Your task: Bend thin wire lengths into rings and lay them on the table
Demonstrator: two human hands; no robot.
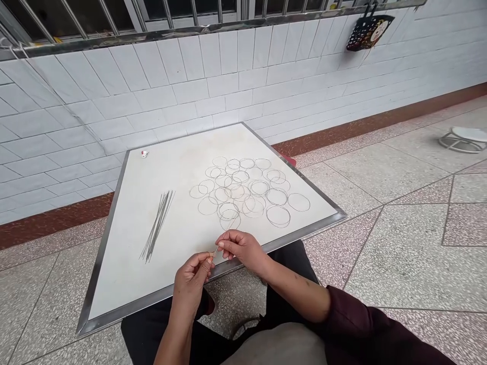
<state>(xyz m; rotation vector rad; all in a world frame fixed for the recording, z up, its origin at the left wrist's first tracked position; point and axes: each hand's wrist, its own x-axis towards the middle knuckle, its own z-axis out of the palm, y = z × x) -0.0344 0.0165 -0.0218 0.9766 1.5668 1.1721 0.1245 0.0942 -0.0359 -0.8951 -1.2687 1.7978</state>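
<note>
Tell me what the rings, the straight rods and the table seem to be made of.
Rings: probably thin metal wire, dark grey; slender yet holding round shapes, though plastic isn't ruled out.
Rods: likely metal too, dull grey; they lie straight and look stiff.
Table top: smooth off-white, perhaps laminate.
Table rim: seemingly metal, given its grey sheen.

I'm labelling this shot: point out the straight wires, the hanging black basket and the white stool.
Straight wires point(157, 226): head view, middle of the bundle.
Hanging black basket point(366, 34): head view, on its side.
White stool point(468, 134): head view, on its seat.
</note>
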